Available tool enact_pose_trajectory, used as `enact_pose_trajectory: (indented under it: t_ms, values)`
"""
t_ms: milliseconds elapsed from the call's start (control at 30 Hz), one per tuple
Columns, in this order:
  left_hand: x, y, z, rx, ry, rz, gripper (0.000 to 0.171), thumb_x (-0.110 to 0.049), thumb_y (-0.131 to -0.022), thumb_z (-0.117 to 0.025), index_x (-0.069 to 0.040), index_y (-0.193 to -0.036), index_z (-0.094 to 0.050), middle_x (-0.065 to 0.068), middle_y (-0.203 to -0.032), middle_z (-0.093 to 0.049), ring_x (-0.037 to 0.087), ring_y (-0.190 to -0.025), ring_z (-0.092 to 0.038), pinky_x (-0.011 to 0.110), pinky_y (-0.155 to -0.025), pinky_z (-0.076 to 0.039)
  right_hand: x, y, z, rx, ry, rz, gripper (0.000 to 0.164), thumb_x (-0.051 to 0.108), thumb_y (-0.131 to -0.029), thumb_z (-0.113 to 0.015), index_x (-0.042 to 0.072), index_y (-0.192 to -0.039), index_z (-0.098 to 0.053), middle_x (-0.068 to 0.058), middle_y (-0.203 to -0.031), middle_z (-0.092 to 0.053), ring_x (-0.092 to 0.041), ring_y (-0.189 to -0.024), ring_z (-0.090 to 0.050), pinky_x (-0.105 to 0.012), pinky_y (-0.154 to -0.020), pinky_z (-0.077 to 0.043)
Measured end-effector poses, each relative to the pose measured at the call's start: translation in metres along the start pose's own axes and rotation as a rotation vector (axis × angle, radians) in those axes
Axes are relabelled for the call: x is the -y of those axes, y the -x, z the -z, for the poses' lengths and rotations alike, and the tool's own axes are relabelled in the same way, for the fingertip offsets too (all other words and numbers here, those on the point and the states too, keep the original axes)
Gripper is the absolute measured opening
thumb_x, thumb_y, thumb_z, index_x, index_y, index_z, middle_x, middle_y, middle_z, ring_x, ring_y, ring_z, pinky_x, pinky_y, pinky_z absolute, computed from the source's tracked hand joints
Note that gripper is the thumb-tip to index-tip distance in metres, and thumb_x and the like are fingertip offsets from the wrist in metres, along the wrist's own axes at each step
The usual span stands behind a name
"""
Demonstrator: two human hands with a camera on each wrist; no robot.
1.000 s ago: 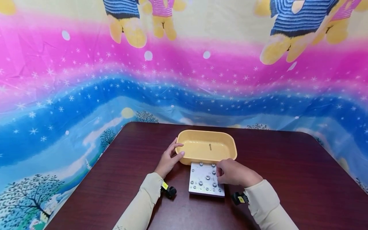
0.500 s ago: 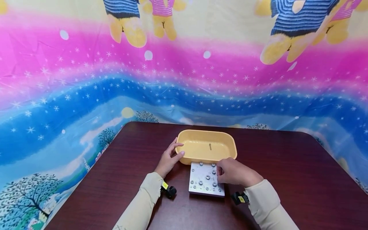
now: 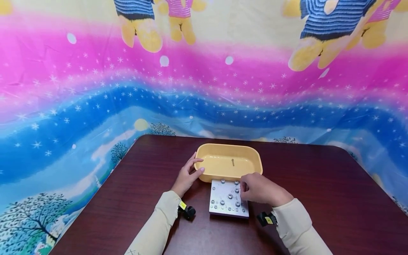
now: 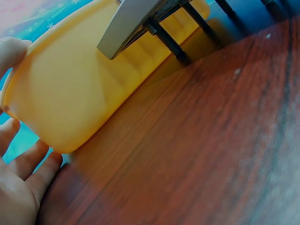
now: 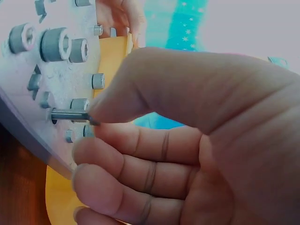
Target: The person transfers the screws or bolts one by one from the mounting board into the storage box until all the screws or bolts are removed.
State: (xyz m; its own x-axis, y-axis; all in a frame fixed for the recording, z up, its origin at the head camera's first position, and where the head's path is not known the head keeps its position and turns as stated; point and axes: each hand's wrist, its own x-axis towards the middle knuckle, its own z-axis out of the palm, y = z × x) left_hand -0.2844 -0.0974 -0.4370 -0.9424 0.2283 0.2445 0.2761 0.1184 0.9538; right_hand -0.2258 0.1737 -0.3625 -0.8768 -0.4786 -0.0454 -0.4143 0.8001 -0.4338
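My left hand (image 3: pixel 185 179) grips the left end of a yellow plastic bin (image 3: pixel 220 173), thumb at the near side and fingers over the rim. In the left wrist view several fingers (image 4: pixel 35 171) lie along the bin's outer end wall. A square silver metal plate (image 3: pixel 220 193) stands against the bin's near side, with several socket head bolts (image 3: pixel 230 196) in its top. My right hand (image 3: pixel 262 191) is over the plate's right edge. Thumb and forefinger pinch a slim metal screw (image 5: pixel 70 115), its far end right at a hole in the plate; its head is hidden by the fingertips.
One small screw (image 3: pixel 233 162) lies inside the bin. Threaded bolt shanks (image 4: pixel 166 40) stick out beneath the plate, above the dark red wooden table (image 3: pixel 159 156). A printed cloth (image 3: pixel 204 88) hangs behind the table's far edge.
My right hand has risen very slightly at the plate's right edge, still pinching. The left hand, bin and plate stay where they were.
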Motion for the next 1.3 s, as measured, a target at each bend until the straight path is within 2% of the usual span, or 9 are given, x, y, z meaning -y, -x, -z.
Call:
enact_pose_trajectory:
  t_ms: [267, 800, 1100, 1300]
  values:
    - [-0.0008, -0.0003, 0.0000, 0.005, 0.007, 0.000, 0.045, -0.020, -0.093, -0.066, -0.001, -0.132, -0.054, -0.001, -0.159, -0.018, 0.024, -0.134, -0.042, 0.025, -0.096, -0.045, -0.0005, 0.0002, 0.0013, -0.019, -0.015, -0.002, 0.017, 0.011, -0.078, -0.070, 0.016, -0.071, -0.056, 0.005, -0.060, -0.050, -0.008, -0.054, -0.046, -0.022, -0.048, -0.036]
    - [0.0020, -0.0022, 0.0007, 0.004, 0.018, -0.010, 0.045, -0.019, -0.093, -0.065, 0.001, -0.132, -0.053, 0.002, -0.159, -0.019, 0.027, -0.134, -0.041, 0.029, -0.099, -0.044, 0.0020, -0.0030, 0.0018, -0.008, -0.040, 0.011, 0.017, 0.009, -0.081, -0.069, 0.016, -0.076, -0.055, 0.004, -0.063, -0.051, -0.010, -0.057, -0.048, -0.023, -0.049, -0.038]
    - [0.0031, -0.0024, -0.0002, 0.001, 0.024, -0.009, 0.046, -0.019, -0.093, -0.066, 0.001, -0.132, -0.053, 0.003, -0.159, -0.018, 0.026, -0.135, -0.040, 0.034, -0.101, -0.042, -0.0015, -0.0048, 0.0017, -0.081, -0.059, 0.088, 0.013, 0.008, -0.082, -0.065, 0.019, -0.078, -0.059, 0.006, -0.065, -0.051, -0.008, -0.057, -0.047, -0.023, -0.050, -0.040]
    - [0.0055, -0.0025, 0.0000, -0.002, 0.025, -0.011, 0.046, -0.019, -0.093, -0.066, 0.002, -0.132, -0.053, 0.001, -0.159, -0.019, 0.025, -0.135, -0.041, 0.032, -0.101, -0.042, -0.0027, -0.0085, 0.0004, -0.189, -0.060, 0.097, 0.007, 0.007, -0.083, -0.062, 0.014, -0.082, -0.063, 0.008, -0.069, -0.055, -0.008, -0.060, -0.050, -0.024, -0.053, -0.044]
